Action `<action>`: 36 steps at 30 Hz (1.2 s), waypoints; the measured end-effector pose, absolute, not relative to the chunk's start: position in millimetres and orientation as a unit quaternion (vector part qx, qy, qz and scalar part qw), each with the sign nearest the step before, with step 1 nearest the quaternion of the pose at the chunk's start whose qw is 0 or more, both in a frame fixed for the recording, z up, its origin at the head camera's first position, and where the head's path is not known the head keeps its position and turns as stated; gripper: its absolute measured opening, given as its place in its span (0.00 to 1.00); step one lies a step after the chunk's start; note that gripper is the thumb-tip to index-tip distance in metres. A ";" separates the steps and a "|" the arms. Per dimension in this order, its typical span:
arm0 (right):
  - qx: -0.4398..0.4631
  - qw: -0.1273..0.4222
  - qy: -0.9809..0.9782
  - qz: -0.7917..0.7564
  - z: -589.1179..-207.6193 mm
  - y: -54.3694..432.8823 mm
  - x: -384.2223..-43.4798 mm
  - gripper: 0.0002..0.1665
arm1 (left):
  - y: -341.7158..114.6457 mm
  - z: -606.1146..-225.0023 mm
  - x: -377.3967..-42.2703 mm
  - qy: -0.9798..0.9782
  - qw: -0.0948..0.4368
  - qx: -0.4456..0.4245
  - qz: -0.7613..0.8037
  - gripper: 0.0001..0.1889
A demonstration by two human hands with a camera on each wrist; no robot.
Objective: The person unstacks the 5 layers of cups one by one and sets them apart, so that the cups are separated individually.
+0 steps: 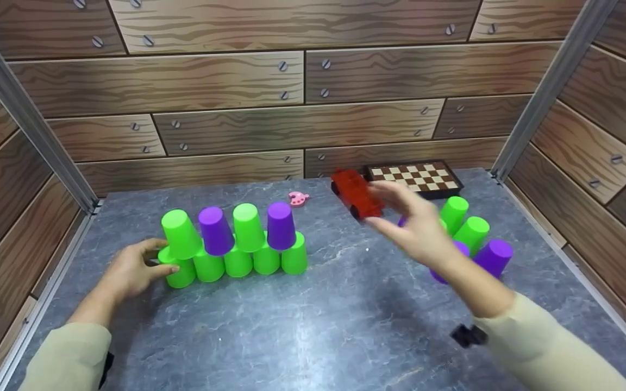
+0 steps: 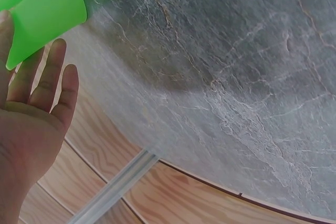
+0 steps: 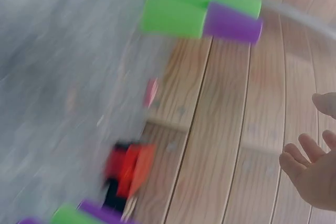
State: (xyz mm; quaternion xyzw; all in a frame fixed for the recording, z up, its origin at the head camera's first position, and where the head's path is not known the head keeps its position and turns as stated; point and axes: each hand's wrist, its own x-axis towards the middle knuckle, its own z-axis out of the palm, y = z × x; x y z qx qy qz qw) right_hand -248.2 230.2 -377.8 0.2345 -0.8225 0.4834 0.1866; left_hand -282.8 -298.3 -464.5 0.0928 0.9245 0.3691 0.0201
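My left hand [image 1: 131,271] is at the left end of a two-level cup row, its thumb in front of the leftmost lower green cup [image 1: 181,273] and its fingers on the far side. In the left wrist view that green cup [image 2: 50,17] lies between thumb and fingers. Upside-down green cups form the lower level. Above them a green cup [image 1: 181,233], a purple cup [image 1: 216,231], another green cup [image 1: 248,227] and another purple cup [image 1: 281,225] alternate. My right hand [image 1: 419,231] hovers empty, thumb and fingers spread apart; fingers [image 3: 299,161] also show in the right wrist view.
At the right, partly behind my right hand, stand several more green cups [image 1: 472,233] and purple cups [image 1: 495,256]. A red toy car [image 1: 357,191] sits toward the back, beside a checkered board [image 1: 416,176]. A small pink palette-shaped piece [image 1: 297,199] lies behind the row. Wood-patterned walls enclose the tabletop.
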 end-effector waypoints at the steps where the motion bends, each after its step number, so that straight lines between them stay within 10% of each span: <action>1: 0.248 0.179 -0.820 0.484 -376.2 219.6 -252.3 0.37 | -298.5 -464.6 -282.7 0.924 0.019 0.093 0.371 0.33; 21: 0.209 -0.007 -0.877 0.432 -386.3 104.4 -311.2 0.38 | -298.7 -465.1 -284.2 0.922 0.033 0.082 0.377 0.35; 36: 0.207 -0.016 -0.871 0.446 -397.7 96.7 -319.3 0.33 | -299.1 -464.9 -283.8 0.923 0.034 0.082 0.374 0.34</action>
